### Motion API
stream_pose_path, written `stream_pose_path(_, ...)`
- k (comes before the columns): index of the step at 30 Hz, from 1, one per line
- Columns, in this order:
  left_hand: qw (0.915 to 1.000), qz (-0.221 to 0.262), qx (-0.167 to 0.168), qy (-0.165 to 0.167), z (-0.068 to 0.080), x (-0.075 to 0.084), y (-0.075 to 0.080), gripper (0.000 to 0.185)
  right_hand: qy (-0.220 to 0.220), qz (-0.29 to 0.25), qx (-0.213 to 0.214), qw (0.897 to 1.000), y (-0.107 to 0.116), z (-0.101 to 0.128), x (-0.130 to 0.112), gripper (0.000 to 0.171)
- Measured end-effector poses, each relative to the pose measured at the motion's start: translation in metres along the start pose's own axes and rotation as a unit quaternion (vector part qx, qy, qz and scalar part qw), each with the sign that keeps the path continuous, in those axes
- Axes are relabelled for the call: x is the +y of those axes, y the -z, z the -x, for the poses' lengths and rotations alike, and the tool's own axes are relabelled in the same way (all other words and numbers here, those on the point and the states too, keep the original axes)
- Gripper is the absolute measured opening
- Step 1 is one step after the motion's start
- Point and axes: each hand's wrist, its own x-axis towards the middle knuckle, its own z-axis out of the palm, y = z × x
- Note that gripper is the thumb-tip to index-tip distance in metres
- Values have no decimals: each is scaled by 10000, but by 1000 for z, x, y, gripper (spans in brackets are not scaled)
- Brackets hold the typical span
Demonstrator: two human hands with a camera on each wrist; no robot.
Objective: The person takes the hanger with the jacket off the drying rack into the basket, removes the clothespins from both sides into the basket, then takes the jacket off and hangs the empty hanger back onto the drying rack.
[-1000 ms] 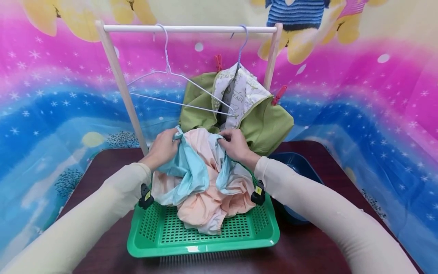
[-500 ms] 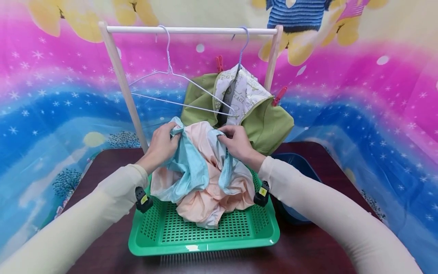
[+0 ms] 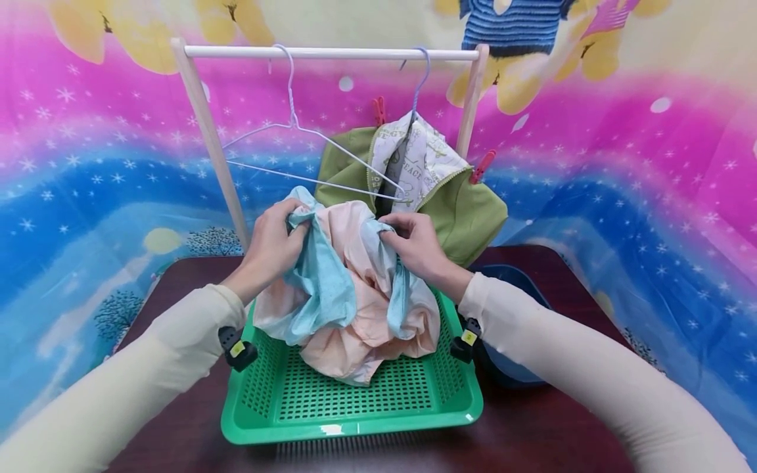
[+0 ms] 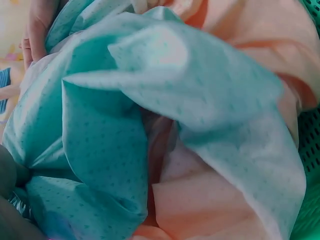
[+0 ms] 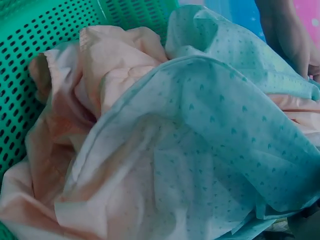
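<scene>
A crumpled garment (image 3: 367, 315), peach outside with a light-blue lining, hangs from both hands over the green basket. My left hand (image 3: 269, 246) pinches its blue upper edge on the left, thumb against fingers. On the right, my right hand (image 3: 418, 246) pinches the blue edge between thumb and fingers. Its lower folds hang down into the basket. Small dark marks dot the blue lining (image 4: 102, 145) in the left wrist view; the right wrist view shows the same lining (image 5: 225, 125) spread wide.
The green perforated basket (image 3: 349, 431) stands on a dark red table (image 3: 532, 437). Behind it, a rack (image 3: 349, 52) carries a bare wire hanger (image 3: 293, 119) and a green jacket (image 3: 464, 220) with red clothes pegs (image 3: 483, 166). A dark blue basin (image 3: 511, 369) sits at right.
Both hands have risen a little with the garment, and its lower edge has lifted in the basket. The left hand has shifted left, the right hand slightly right, so they stand wider apart.
</scene>
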Motion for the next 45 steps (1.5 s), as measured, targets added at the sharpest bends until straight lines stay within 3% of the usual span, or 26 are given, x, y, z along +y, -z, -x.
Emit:
stream_pose_path(9, 9994, 88, -284, -161, 11, 8, 7, 15, 248, 185, -520, 9982, 6, 15, -2, 21)
stream_pose_path(17, 9938, 165, -1002, -463, 24, 14, 8, 10, 182, 401, -1250, 9912, 14, 32, -3, 15)
stream_pose_path(20, 9892, 190, -1331, -577, 29, 15, 7, 9, 44, 250, -1582, 9871, 15, 36, -1, 28)
stream_pose_path(23, 9841, 172, -1642, -651, 33, 14, 5, 11, -133, 84, -1885, 9819, 17, 40, 0, 54)
stream_pose_path(25, 9801, 181, -1864, -665, 36, 13, 3, 12, -142, 143, -2081, 9779, 17, 41, 2, 66)
stream_pose_path(27, 9756, 201, -2079, -676, 38, 11, 1, 13, -62, 377, -2256, 9735, 18, 43, 3, 67)
stream_pose_path(32, 9635, 283, -2604, -559, 45, 6, -5, 10, 156, 961, -2708, 9577, 18, 47, 7, 42)
stream_pose_path(36, 9529, 204, -2974, -554, 51, 2, -12, 11, 100, 1138, -3156, 9420, 17, 51, 12, 30)
stream_pose_path(41, 9336, 38, -3493, -802, 57, -4, -21, 14, -65, 1351, -3678, 9200, 13, 56, 17, 21)
stream_pose_path(45, 9143, 2, -3987, -713, 59, -7, -29, 16, -91, 1501, -3966, 9056, 10, 57, 23, 16)
